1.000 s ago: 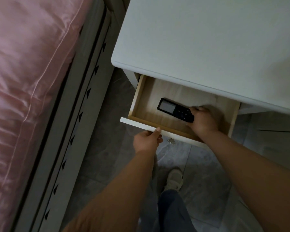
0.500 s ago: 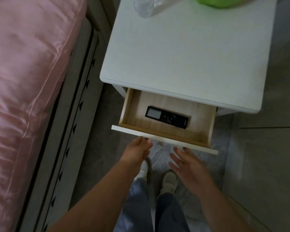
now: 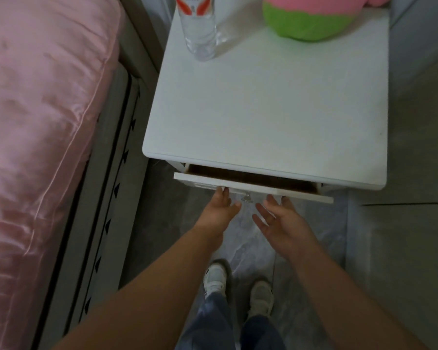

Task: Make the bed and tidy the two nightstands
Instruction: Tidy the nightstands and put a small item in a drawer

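Observation:
A white nightstand (image 3: pixel 263 117) stands to the right of the bed. Its drawer (image 3: pixel 253 186) is nearly pushed in, with only a narrow dark gap showing under the top; the remote inside is hidden. My left hand (image 3: pixel 223 205) is open, its fingertips touching the drawer front left of the small metal knob (image 3: pixel 246 198). My right hand (image 3: pixel 278 218) is open with fingers spread, fingertips at the drawer front right of the knob. A pink satin duvet (image 3: pixel 41 137) covers the bed at the left.
A clear water bottle (image 3: pixel 199 29) stands at the nightstand's back left, a pink and green plush toy (image 3: pixel 311 16) at the back right. The grey bed frame (image 3: pixel 109 203) runs along the left. My feet (image 3: pixel 238 286) stand on grey floor tiles.
My right hand let go of the black remote in the drawer and pulled out. Both hands pushed the drawer almost fully in, hiding the remote. My view tilted up toward the nightstand's back.

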